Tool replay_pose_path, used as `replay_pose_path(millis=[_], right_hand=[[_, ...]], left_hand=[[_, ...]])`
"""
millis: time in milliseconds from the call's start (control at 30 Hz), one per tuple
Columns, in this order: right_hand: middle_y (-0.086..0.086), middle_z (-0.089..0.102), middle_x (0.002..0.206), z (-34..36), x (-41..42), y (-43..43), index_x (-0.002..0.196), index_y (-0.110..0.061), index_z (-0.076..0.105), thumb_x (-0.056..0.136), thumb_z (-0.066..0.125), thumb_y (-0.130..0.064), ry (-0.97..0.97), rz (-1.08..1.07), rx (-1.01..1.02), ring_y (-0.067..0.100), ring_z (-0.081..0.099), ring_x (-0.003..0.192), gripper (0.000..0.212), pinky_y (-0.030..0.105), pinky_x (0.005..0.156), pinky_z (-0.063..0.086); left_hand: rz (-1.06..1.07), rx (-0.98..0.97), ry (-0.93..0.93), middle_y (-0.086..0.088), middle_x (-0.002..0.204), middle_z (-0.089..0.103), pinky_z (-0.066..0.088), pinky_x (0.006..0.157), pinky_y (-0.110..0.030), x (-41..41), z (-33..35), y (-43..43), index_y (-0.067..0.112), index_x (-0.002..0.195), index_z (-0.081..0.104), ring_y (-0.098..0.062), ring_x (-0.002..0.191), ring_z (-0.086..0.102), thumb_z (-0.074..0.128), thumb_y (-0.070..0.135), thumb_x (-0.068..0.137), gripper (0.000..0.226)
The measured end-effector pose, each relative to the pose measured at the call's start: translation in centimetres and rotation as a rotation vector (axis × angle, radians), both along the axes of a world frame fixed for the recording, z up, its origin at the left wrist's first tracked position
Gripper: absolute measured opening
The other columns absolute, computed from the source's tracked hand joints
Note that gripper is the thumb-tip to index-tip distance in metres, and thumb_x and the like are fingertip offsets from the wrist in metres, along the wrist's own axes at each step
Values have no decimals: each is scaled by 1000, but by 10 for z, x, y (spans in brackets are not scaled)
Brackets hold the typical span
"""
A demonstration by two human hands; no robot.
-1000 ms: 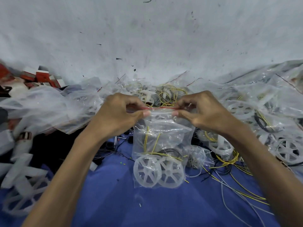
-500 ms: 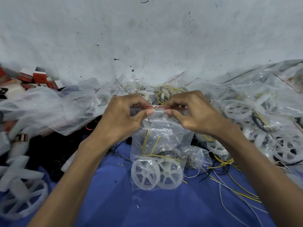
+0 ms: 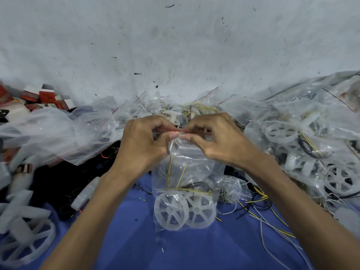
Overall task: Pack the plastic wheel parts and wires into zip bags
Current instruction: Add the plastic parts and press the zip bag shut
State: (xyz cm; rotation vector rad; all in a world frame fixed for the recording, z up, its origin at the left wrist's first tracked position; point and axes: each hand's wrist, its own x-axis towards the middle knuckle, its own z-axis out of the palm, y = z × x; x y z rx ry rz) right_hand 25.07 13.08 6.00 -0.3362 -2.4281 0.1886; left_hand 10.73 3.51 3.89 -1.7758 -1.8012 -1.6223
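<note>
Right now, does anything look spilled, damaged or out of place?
Nothing wrong with the bag the left hand and right hand pinch: wheels and wires sit inside it. Loose wires sprawl over the blue cloth right of it, unbagged, with tiny scraps scattered nearby.

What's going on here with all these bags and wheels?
A person seems to be sealing a zip bag. The left hand and right hand pinch its red strip at the top, close together. Inside lie two white wheels and some wires. More filled bags are heaped on the right, and loose wires lie on the blue cloth.
</note>
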Motion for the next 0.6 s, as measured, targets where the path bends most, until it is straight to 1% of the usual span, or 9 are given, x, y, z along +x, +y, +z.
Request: replay_pose_path(millis=[33,100,167,233,333,400,467,500,600], right_hand=[[-4,65,67,-1,0,-1,80,-17,68,82,68,-33,2,-1,8,11,56,59,16,24,57,44],[-8,60,64,-3,-2,0,75,-15,67,81,69,-24,17,-30,34,9,50,57,11,25,54,36],[-13,53,65,-6,-3,0,71,-12,64,79,67,-9,52,-74,63,6,45,59,9,20,54,32],[-13,50,67,-7,-5,-2,71,-10,60,79,64,-3,66,-93,91,9,48,62,12,15,55,32],[-1,59,71,-10,-10,-7,75,-8,55,80,55,-3,69,-96,176,26,58,65,7,30,56,44],[0,59,72,-10,-13,-6,76,-12,55,85,58,-12,66,-128,174,25,57,64,9,29,54,42],[-8,55,70,-10,-8,2,77,-21,57,88,61,-31,37,-170,116,14,52,62,16,22,54,33],[-10,55,69,-12,-3,9,78,-22,58,87,60,-37,29,-192,69,11,50,61,18,21,56,31],[-6,60,65,-20,20,29,73,-18,61,87,62,-29,163,-180,-294,10,53,58,18,24,55,38]], left_hand=[[-43,-13,-14,24,63,64,47,59,-8,0,2,-1,32,71,68,8,64,63,78,11,73,24],[-131,-82,-82,23,67,69,48,63,-7,-4,4,-3,35,72,70,7,67,65,78,13,72,23],[-176,-169,-153,14,75,73,53,71,-17,-12,6,-5,33,77,73,-1,73,69,76,10,74,23],[-152,-177,-169,10,75,74,55,70,-20,-17,6,-7,33,74,73,-5,71,70,74,5,77,28],[-16,-91,-128,15,65,70,53,60,-20,-14,4,-5,36,61,67,-4,60,66,74,4,77,37],[83,-56,-73,19,63,68,55,63,-28,-12,2,-1,37,59,65,-6,61,66,74,7,77,36],[93,-42,-141,19,63,68,56,68,-30,-15,-1,1,35,62,67,-8,64,67,73,8,79,32],[84,-28,-201,20,63,68,56,69,-26,-19,-2,1,34,65,67,-5,64,66,72,7,80,32],[-25,21,-384,21,67,69,50,65,-11,-28,-7,3,32,80,64,5,66,65,70,11,83,22]])
